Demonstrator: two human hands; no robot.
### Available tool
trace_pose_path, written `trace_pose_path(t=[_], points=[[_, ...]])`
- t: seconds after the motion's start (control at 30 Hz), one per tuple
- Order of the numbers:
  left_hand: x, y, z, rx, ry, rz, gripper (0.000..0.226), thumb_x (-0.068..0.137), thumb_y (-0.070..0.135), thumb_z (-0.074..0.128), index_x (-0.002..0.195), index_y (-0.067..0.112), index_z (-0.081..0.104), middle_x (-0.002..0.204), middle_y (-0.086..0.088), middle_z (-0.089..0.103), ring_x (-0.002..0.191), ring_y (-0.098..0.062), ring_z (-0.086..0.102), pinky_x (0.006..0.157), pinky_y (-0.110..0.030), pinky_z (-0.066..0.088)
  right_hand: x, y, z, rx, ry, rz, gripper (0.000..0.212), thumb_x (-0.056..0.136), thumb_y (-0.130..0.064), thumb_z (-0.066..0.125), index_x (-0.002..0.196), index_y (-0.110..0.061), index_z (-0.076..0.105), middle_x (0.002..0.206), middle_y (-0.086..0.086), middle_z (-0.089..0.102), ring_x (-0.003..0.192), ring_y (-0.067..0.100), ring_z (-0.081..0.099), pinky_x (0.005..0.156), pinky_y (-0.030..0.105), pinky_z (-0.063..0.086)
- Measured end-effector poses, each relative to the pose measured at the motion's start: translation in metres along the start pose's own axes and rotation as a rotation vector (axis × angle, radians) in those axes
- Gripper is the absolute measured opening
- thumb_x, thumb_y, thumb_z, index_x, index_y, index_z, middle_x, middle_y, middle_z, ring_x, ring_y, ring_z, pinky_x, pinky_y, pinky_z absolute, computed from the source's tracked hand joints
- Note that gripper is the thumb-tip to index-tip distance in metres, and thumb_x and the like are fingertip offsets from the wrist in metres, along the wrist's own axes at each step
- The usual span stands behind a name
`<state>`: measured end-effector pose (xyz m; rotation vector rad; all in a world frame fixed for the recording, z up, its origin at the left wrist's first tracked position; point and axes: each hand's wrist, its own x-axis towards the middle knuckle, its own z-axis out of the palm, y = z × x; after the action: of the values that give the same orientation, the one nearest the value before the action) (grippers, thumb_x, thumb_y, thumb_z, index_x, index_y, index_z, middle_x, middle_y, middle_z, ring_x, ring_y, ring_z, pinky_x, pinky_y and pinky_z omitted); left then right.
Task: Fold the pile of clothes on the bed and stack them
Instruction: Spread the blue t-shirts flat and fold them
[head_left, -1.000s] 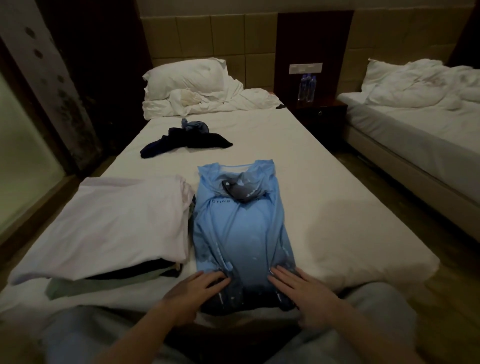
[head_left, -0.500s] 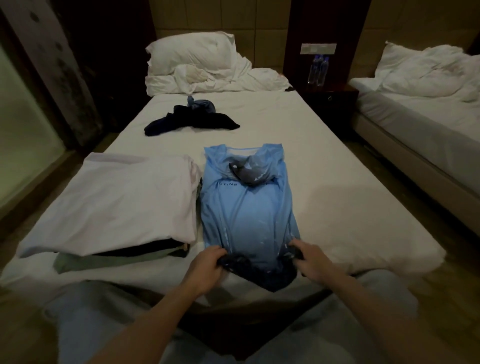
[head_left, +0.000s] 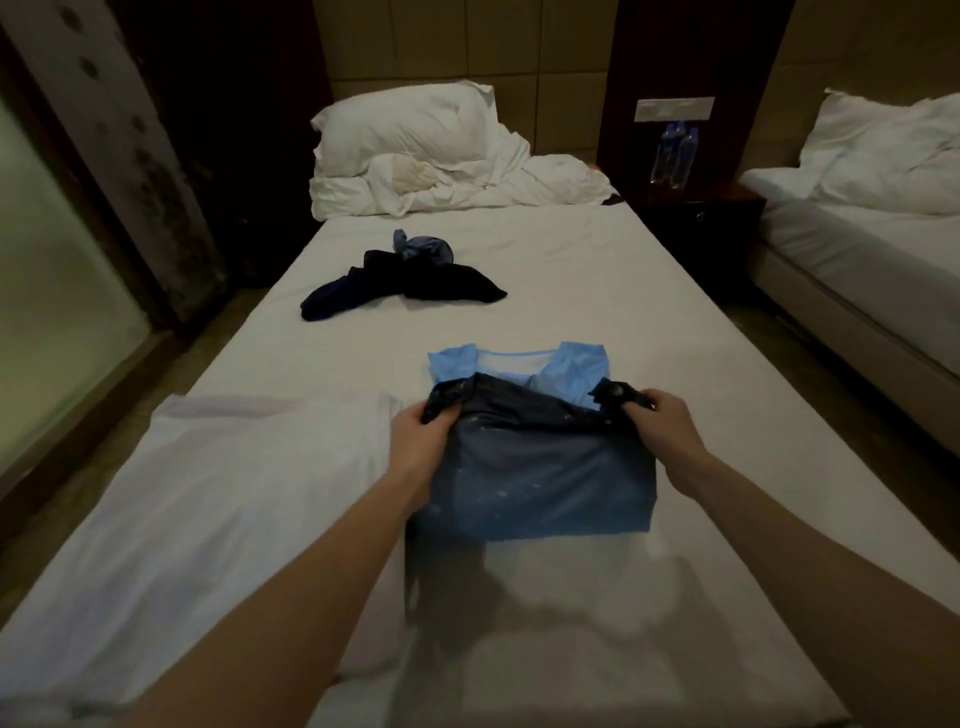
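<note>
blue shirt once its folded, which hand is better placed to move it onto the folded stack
Left, probably. The left hand grips the blue shirt at its dark hem on the side next to the white folded stack. The right hand holds the far corner and would have to cross over the shirt.

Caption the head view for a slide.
Both hands, left hand and right hand, fold the blue shirt's dark hem toward its collar.

Bare sheet (head_left: 649, 312) right of shirt; white stack (head_left: 234, 493) (touching) blocks left.

Shirt (head_left: 535, 483) hem now apparently folded upward.
</note>
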<state>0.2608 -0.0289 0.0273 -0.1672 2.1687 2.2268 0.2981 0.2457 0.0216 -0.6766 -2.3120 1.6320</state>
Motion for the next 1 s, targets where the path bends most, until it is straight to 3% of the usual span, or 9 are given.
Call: trace_pose_path(t=[0.17,0.23,0.33,0.5,0.57,0.63,0.73,0.87,1.0], points=[[0.096,0.005,0.005,0.068,-0.007,-0.092,0.012,0.094,0.022,0.066,0.084,0.016,0.07,0.084,-0.007,0.071,0.081,-0.024,0.066,0.069,-0.036,0.055,0.086,-0.029,0.021,-0.137,-0.048,-0.005,0.01,0.089,-0.011,0.061,0.08,-0.012,0.065,0.074,0.004,0.059,0.068,0.017,0.052,0.056,0.029,0.037],[0.137,-0.003,0.009,0.135,0.002,-0.11,0.014,0.095,0.023,0.066,0.083,0.016,0.069,0.087,-0.009,0.07,0.084,-0.026,0.064,0.078,-0.046,0.055,0.121,-0.03,0.031,-0.2,-0.053,-0.005,0.01,0.089,-0.011,0.06,0.083,-0.008,0.068,0.077,0.007,0.061,0.071,0.02,0.052,0.056,0.031,0.036],[0.194,-0.021,0.017,0.207,-0.002,-0.14,0.018,0.093,0.027,0.067,0.082,0.013,0.069,0.09,-0.014,0.069,0.084,-0.027,0.062,0.085,-0.051,0.054,0.175,-0.021,0.046,-0.288,-0.041,0.026,0.018,0.089,-0.015,0.06,0.086,0.0,0.07,0.084,0.017,0.064,0.079,0.029,0.055,0.062,0.035,0.035],[0.269,-0.068,0.033,0.544,0.045,-0.075,0.039,0.079,0.043,0.066,0.092,0.006,0.071,0.089,-0.015,0.071,0.088,-0.031,0.066,0.08,-0.043,0.051,0.249,0.021,0.081,-0.494,-0.067,0.071,0.026,0.087,-0.04,0.056,0.07,-0.02,0.059,0.098,0.014,0.064,0.103,0.038,0.057,0.088,0.044,0.046],[0.283,-0.081,0.037,0.851,0.033,-0.013,0.036,0.089,0.034,0.065,0.117,0.012,0.065,0.109,-0.019,0.067,0.107,-0.039,0.06,0.091,-0.043,0.046,0.261,0.034,0.093,-0.608,-0.135,0.06,0.019,0.094,-0.039,0.057,0.087,-0.022,0.057,0.11,0.016,0.062,0.113,0.038,0.052,0.089,0.041,0.038],[0.29,-0.086,0.039,0.985,0.008,0.014,0.055,0.092,0.032,0.065,0.14,0.012,0.047,0.129,-0.021,0.057,0.122,-0.041,0.051,0.098,-0.045,0.043,0.266,0.041,0.101,-0.644,-0.16,0.069,0.035,0.094,-0.037,0.061,0.119,-0.015,0.051,0.127,0.019,0.052,0.12,0.04,0.047,0.088,0.04,0.037],[0.292,-0.08,0.043,0.897,-0.05,-0.008,0.034,0.094,0.025,0.063,0.123,0.007,0.062,0.118,-0.019,0.066,0.107,-0.036,0.062,0.088,-0.041,0.051,0.265,0.038,0.102,-0.559,-0.15,0.059,0.061,0.093,-0.027,0.066,0.14,-0.003,0.038,0.131,0.023,0.052,0.119,0.041,0.051,0.089,0.041,0.044],[0.269,-0.056,0.038,0.589,-0.015,-0.038,0.011,0.095,0.018,0.059,0.087,0.013,0.066,0.086,-0.012,0.067,0.086,-0.033,0.064,0.075,-0.04,0.048,0.245,0.01,0.085,-0.537,-0.176,-0.059,0.023,0.095,-0.023,0.063,0.1,0.0,0.065,0.09,0.014,0.061,0.095,0.035,0.06,0.061,0.034,0.035],[0.221,-0.024,0.021,0.388,-0.012,-0.051,0.014,0.1,0.019,0.054,0.088,0.014,0.06,0.087,-0.017,0.062,0.083,-0.029,0.058,0.078,-0.052,0.052,0.196,-0.03,0.053,-0.427,-0.155,-0.226,0.011,0.098,-0.019,0.059,0.095,-0.009,0.062,0.09,0.008,0.059,0.086,0.028,0.055,0.061,0.033,0.035]])
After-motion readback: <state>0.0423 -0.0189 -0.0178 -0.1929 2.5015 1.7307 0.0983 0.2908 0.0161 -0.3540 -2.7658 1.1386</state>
